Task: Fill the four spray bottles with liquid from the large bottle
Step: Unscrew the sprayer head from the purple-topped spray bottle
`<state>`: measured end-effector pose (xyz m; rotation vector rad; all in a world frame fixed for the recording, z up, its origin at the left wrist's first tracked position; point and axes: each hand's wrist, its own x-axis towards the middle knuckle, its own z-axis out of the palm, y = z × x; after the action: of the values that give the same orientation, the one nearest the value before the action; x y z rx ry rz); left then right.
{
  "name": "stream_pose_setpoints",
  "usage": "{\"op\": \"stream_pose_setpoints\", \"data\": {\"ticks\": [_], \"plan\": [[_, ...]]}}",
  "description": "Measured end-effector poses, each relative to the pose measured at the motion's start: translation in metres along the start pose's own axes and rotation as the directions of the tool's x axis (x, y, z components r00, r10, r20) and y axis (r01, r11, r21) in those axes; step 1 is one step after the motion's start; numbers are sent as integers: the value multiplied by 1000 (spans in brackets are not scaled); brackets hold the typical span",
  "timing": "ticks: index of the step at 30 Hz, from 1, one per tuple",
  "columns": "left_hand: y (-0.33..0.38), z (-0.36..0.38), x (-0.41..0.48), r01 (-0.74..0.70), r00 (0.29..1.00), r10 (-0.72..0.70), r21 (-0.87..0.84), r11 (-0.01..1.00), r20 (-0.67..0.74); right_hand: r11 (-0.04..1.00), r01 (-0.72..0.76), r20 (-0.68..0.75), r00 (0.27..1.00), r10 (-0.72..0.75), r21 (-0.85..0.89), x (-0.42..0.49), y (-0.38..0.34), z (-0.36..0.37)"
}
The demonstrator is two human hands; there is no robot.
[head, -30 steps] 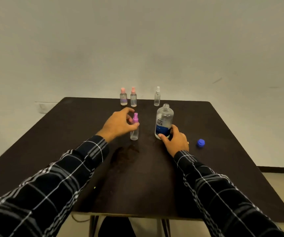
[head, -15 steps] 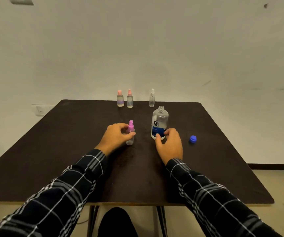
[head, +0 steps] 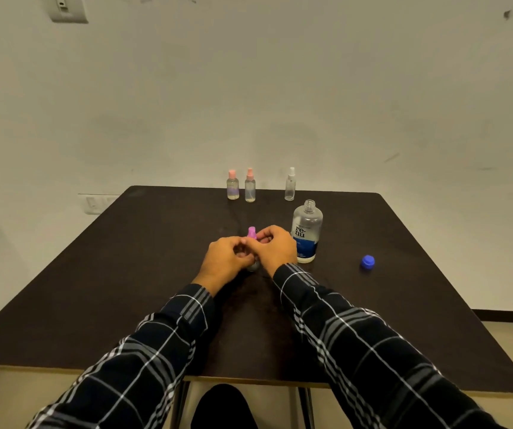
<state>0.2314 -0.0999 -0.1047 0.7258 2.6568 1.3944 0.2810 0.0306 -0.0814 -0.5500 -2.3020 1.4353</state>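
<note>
A small spray bottle with a purple top [head: 251, 233] stands on the dark table [head: 131, 274]. My left hand [head: 225, 260] grips its body, and my right hand [head: 275, 247] pinches it just under the purple top. Most of the bottle is hidden by my fingers. The large clear bottle with a blue label [head: 306, 231] stands uncapped just right of my right hand. Its blue cap [head: 367, 261] lies further right. At the table's far edge stand two pink-topped spray bottles [head: 232, 184] [head: 250, 186] and a white-topped one [head: 290, 184].
The table's near edge [head: 249, 377] runs below my forearms. A pale wall rises behind the table, with a switch plate [head: 67, 8] high at the left and a socket [head: 92, 203] low at the left.
My right hand let go of the large bottle and moved left onto the purple-topped spray bottle. My left hand stayed on that bottle. The camera tilted up.
</note>
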Motion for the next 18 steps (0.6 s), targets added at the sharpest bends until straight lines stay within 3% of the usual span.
{"op": "stream_pose_setpoints", "data": {"ticks": [7, 10, 14, 18], "plan": [[-3, 1, 0, -26, 999, 26, 20, 999, 30, 950, 237, 173, 964, -204, -202, 4, 8, -10], [-1, -1, 0, -16, 999, 15, 30, 999, 35, 977, 205, 216, 958, -188, -61, 1, 12, -7], [0, -2, 0, -10, 999, 9, 46, 999, 35, 998, 34, 94, 995, -40, 56, 0, 11, -2], [0, 0, 0, -22, 999, 20, 56, 998, 30, 992, 106, 157, 981, -115, 62, 1, 11, -10]]}}
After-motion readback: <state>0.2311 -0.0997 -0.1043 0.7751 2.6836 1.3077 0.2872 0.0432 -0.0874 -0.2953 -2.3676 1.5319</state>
